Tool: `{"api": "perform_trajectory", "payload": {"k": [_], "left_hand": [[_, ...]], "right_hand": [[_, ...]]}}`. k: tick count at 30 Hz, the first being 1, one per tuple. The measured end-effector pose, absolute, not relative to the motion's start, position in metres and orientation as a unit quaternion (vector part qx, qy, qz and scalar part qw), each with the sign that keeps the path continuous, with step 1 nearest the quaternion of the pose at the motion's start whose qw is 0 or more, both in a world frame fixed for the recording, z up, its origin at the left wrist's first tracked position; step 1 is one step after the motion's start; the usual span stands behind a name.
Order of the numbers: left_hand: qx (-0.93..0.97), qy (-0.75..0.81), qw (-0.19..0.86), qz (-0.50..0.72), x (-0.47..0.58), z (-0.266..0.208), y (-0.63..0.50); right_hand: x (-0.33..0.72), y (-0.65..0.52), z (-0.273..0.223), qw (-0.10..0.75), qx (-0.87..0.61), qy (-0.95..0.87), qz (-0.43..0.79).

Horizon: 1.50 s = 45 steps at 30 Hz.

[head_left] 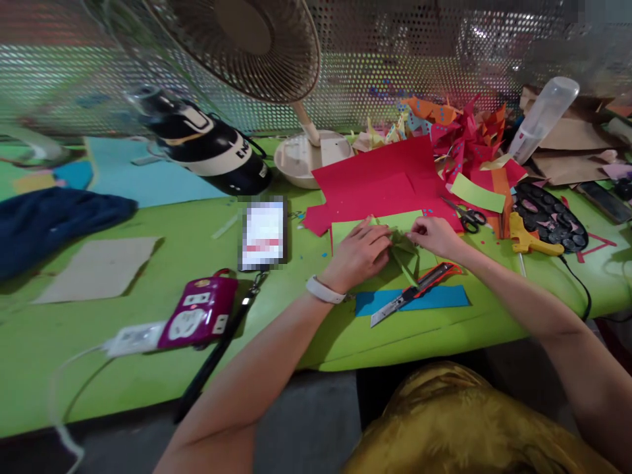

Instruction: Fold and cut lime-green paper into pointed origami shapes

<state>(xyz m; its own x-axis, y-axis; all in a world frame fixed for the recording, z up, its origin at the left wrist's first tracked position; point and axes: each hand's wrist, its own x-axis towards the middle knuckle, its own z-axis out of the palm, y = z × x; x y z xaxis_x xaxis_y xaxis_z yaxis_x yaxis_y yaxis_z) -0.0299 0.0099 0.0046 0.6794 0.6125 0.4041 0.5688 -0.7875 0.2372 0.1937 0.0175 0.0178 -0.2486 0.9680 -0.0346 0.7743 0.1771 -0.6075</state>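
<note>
My left hand, with a pale band on its wrist, has its fingers closed over a folded piece of green paper. Just to the right, my right hand makes a pinch beside that piece; whatever lies between its fingertips is too small to tell. Beneath both hands is a light green paper sheet. Nearer to me, a utility knife with its blade out lies across a blue paper strip. Large red paper lies behind the hands.
Black scissors, a yellow glue gun and a black palette sit to the right. Cut paper pieces are heaped behind. Leftward are a phone, a purple power socket, a black bottle and a fan.
</note>
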Motion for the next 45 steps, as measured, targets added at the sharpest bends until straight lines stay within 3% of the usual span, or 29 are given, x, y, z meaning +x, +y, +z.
{"api": "perform_trajectory", "payload": {"k": [4, 10, 28, 35, 40, 45], "left_hand": [[0.893, 0.385, -0.004, 0.234, -0.038, 0.006, 0.014], [0.905, 0.364, 0.064, 0.213, -0.041, -0.001, 0.016], [0.904, 0.35, 0.052, 0.241, -0.035, -0.003, 0.012], [0.919, 0.34, 0.055, 0.191, -0.036, -0.003, 0.012], [0.929, 0.328, 0.016, 0.173, -0.036, -0.004, 0.01], [0.927, 0.326, 0.008, 0.187, -0.034, -0.004, 0.01]], "right_hand": [[0.195, 0.015, 0.02, 0.215, -0.567, -0.743, 0.283], [0.193, 0.016, 0.015, 0.254, -0.52, -0.77, 0.268], [0.19, 0.018, 0.001, 0.204, -0.446, -0.868, 0.08], [0.191, 0.026, -0.001, 0.221, -0.461, -0.849, 0.135], [0.191, 0.045, 0.01, 0.169, -0.488, -0.825, 0.228], [0.184, 0.055, 0.013, 0.149, -0.517, -0.807, 0.243]]}}
